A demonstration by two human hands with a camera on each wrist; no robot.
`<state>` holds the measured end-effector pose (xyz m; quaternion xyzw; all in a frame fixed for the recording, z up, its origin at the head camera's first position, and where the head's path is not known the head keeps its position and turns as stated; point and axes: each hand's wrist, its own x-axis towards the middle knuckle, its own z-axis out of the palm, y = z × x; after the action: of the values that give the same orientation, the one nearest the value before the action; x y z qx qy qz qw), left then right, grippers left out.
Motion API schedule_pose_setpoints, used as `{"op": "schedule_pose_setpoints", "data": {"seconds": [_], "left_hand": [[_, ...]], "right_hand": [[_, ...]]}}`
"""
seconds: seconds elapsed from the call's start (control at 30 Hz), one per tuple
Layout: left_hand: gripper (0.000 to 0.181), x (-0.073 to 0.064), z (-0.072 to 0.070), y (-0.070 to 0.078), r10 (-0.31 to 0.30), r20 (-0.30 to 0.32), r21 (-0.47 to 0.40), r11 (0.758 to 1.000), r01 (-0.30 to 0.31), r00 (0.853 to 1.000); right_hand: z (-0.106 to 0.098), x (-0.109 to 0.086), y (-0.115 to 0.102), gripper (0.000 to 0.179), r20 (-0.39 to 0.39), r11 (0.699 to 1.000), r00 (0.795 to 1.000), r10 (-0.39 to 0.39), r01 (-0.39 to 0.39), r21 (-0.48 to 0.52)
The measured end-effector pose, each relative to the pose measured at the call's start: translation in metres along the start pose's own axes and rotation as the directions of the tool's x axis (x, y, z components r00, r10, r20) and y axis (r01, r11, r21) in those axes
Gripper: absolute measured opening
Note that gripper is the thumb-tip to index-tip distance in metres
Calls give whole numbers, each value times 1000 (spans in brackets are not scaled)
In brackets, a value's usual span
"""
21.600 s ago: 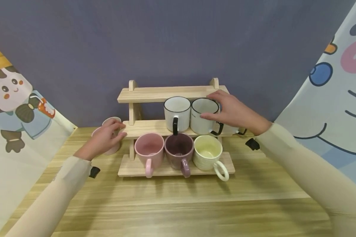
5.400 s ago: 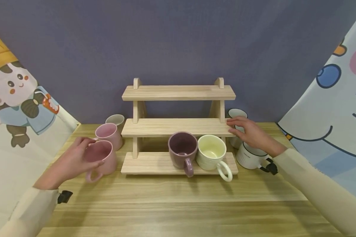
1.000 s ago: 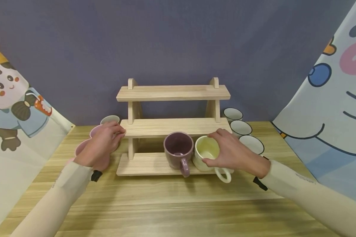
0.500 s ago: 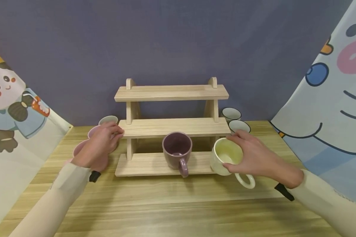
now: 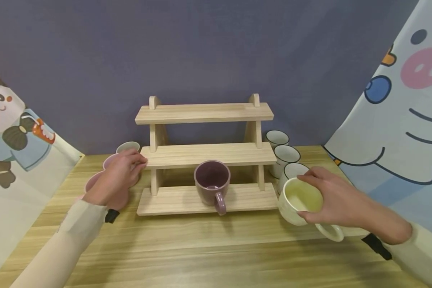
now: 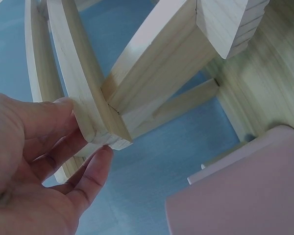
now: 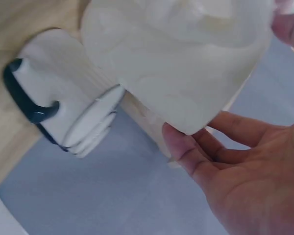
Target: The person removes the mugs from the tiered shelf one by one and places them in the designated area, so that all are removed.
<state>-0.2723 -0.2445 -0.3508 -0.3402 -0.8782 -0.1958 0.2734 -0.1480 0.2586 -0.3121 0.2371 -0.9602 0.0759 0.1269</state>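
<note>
My right hand holds a pale yellow mug by its rim, thumb on the near side and fingers on the far side. The mug is tilted, right of the wooden tiered shelf, its handle toward me. In the right wrist view the mug's pale outside fills the top. At the left end of the shelf's middle tier, my left hand pinches the board; in the left wrist view the board's end lies between thumb and fingers. A purple mug stands on the lowest tier.
White mugs with dark rims stand in a row right of the shelf, just behind the yellow mug. Left of it, partly hidden by my left arm, are pink mugs and a pale cup. A dark cloth wall rises behind.
Earlier, white and pink mugs went from the shelf to the sides. Within the last second, my right hand has carried the yellow mug off the lowest tier, rightward and nearer. My left hand stays on the shelf.
</note>
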Motion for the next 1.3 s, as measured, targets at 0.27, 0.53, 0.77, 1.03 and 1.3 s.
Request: {"op": "schedule_pose_setpoints", "data": {"seconds": [0.27, 0.53, 0.77, 1.03, 1.3], "left_hand": [[11, -1, -1, -1, 10, -8, -8, 1000, -10, 1000], [8, 1, -1, 1, -39, 29, 5, 999, 39, 999], [8, 1, -2, 2, -42, 29, 0, 999, 42, 999], [10, 1, -3, 0, -24, 23, -32, 999, 25, 999], [10, 1, -2, 2, -58, 21, -48, 997, 59, 998]], "right_hand": [[19, -14, 10, 77, 69, 1000, 998, -9, 7, 26], [30, -15, 18, 80, 79, 999, 997, 19, -21, 25], [34, -14, 23, 82, 118, 994, 988, 97, -103, 48], [36, -18, 24, 77, 105, 991, 988, 110, -117, 64], [33, -21, 25, 66, 81, 995, 994, 68, -74, 72]]}}
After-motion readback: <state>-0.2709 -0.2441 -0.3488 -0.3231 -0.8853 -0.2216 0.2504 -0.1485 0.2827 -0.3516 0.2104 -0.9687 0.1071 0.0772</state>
